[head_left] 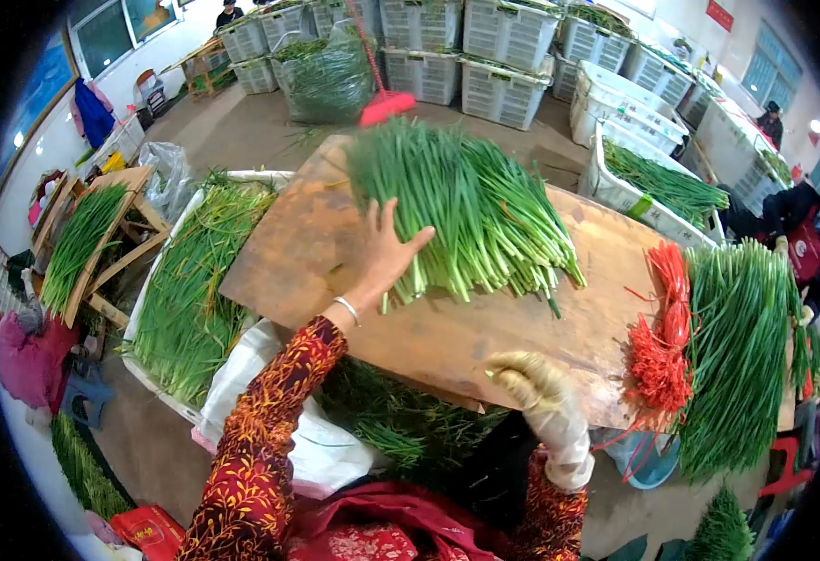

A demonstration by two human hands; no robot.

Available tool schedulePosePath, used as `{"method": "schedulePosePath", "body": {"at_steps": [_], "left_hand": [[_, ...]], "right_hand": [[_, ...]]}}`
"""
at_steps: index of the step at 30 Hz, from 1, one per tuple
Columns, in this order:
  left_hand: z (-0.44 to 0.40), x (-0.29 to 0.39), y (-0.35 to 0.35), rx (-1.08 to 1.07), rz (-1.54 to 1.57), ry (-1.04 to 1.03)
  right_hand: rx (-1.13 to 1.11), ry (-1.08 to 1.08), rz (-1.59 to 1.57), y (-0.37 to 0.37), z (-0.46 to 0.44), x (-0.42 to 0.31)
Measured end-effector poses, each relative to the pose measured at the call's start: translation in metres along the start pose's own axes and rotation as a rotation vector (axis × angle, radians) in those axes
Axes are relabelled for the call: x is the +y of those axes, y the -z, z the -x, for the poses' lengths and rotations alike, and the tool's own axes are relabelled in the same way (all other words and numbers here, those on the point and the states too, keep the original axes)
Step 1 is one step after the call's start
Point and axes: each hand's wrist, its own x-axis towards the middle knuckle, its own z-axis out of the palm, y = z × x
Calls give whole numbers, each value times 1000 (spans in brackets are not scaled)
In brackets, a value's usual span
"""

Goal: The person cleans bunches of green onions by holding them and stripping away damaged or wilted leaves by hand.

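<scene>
A loose pile of garlic chives (pixel 485 206) lies on the wooden board (pixel 307 243), its pale cut ends toward me. My left hand (pixel 389 248), bare with a bracelet at the wrist, is open with fingers spread at the pile's left edge. Over the board's near edge is my right hand (pixel 541 393) in a pale glove. Its fingers are curled closed, and a tiny greenish bit shows at the tips; I cannot make out what it is. Red plastic ties (pixel 660 346) lie in a bunch to the right, beside a large heap of chives (pixel 737 346).
A white crate (pixel 138 323) of chives (pixel 204 290) stands left of the board. Stacked white crates (pixel 503 91) and a red broom (pixel 386 106) are at the back. Another person (pixel 803 229) works at the far right. A blue basin (pixel 653 465) sits below the board.
</scene>
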Motion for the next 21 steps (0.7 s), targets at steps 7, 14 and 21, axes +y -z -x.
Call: {"method": "schedulePosePath", "body": {"at_steps": [7,14,21], "left_hand": [[-4,71,-18,-198,-79,-821],[12,39,-11,-483,-141,-973],[18,32,-27,-308,-140,-993]], "right_hand": [[488,346,280,85,-59,8],[462,-190,765,141,-191,86],[460,-200,864,43,-219,66]]}}
